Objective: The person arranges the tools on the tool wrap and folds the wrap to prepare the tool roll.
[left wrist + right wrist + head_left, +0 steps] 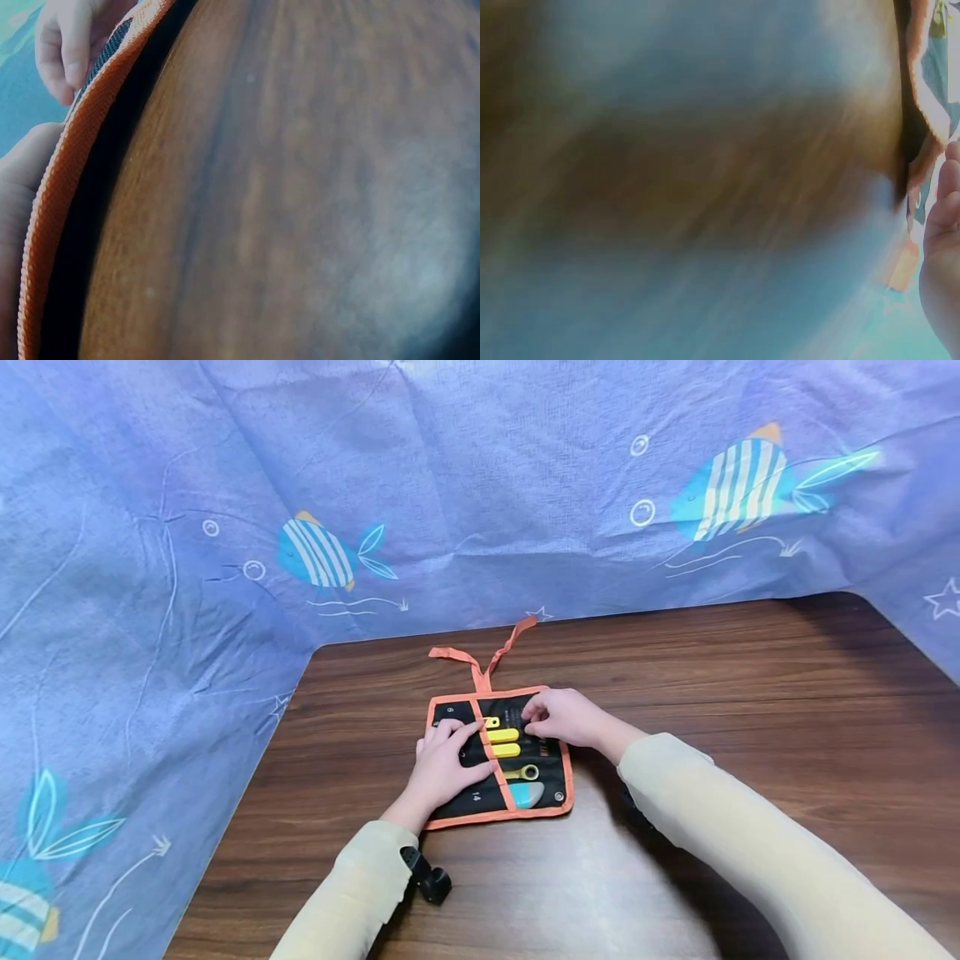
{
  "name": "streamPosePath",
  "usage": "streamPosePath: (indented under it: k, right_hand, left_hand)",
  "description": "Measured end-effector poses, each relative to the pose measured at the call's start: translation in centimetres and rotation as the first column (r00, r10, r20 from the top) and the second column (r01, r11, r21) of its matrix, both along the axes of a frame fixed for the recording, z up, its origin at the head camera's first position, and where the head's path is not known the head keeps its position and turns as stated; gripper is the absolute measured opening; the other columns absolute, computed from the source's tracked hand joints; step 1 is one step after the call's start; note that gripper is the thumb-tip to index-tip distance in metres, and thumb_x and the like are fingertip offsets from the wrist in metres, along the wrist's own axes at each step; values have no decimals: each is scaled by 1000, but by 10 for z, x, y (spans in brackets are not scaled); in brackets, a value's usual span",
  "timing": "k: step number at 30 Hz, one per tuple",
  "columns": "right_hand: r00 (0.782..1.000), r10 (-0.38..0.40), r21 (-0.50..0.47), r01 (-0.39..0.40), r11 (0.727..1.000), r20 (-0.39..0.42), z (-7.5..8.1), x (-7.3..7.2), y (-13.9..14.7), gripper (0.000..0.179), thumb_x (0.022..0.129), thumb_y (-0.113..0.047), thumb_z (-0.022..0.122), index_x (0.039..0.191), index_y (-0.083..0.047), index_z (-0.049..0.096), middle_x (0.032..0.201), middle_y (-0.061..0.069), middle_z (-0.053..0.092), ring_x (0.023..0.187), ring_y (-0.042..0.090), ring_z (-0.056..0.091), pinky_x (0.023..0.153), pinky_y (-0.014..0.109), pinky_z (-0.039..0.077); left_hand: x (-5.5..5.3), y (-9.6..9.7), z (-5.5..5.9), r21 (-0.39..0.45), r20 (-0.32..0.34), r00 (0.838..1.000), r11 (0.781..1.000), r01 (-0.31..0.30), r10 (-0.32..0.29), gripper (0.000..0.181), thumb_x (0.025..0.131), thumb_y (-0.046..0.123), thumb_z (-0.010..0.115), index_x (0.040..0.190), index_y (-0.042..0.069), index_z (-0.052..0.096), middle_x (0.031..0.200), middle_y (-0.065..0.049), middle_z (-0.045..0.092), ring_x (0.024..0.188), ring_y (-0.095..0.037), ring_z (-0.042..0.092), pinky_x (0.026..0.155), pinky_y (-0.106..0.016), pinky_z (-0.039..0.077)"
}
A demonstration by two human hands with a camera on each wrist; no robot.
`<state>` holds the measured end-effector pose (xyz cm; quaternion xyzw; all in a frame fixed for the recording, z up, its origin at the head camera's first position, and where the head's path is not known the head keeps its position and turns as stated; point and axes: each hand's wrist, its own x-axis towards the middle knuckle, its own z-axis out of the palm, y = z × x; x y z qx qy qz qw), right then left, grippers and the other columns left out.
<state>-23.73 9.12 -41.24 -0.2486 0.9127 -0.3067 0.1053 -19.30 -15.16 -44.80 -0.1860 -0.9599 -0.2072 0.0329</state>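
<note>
A black tool pouch point(461, 797) with orange edging lies spread on the table. Its pockets hold two yellow handles point(504, 750), a ring-ended wrench point(529, 772), a teal-and-grey tool end point(527, 794) and a small yellow piece with a hole point(492, 722). My left hand point(444, 768) rests on the pocket side, fingers spread, fingertips along the slanted orange band. Over the pouch's upper right part is my right hand point(562, 717), fingers bent with the thumb below them. Whether anything is between those fingertips is hidden. The left wrist view shows the pouch's orange edge point(56, 202) close up.
Two orange tie straps point(480, 672) stretch from the pouch's far edge. The brown wooden table point(750, 735) extends to the right and in front. A blue fish-print cloth point(487, 485) hangs behind and to the left. A black device point(429, 877) is at the left wrist.
</note>
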Motion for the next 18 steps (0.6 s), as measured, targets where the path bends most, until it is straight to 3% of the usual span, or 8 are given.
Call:
streamPosePath:
  k: [18]
  right_hand:
    - [996, 73, -101, -68, 993, 52, -2, 38, 18, 29, 86, -21, 68, 111, -8, 65, 98, -2, 63, 88, 11, 57, 81, 34, 46]
  left_hand:
    - [2, 2, 1, -13, 15, 1000, 1000, -20, 20, 66, 78, 55, 66, 135, 25, 52, 121, -3, 47, 108, -23, 38, 88, -47, 31]
